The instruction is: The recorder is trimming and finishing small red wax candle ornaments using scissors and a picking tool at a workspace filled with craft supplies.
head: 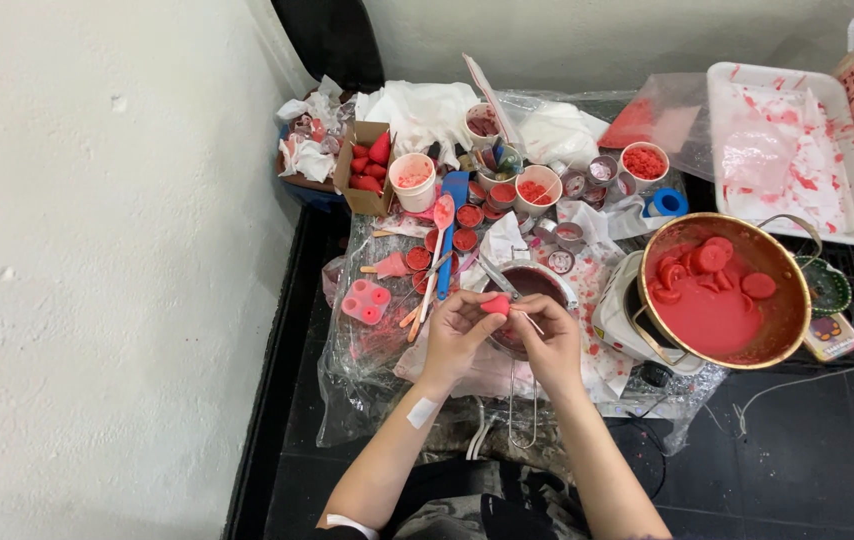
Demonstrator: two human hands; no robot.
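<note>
Nearest the camera, the left hand (pixel 455 335) and right hand (pixel 549 340) meet directly above the dark small pot (pixel 527 290). The left fingers are closed on a small red wax piece (pixel 495 304), pinched at their tips; the right fingers hold a thin pick (pixel 527 320) beside it, pointing toward the piece. Right of the pot, a brass pan (pixel 722 290) holds red wax; beyond the pot, cups (pixel 537 188) crowd the tabletop.
</note>
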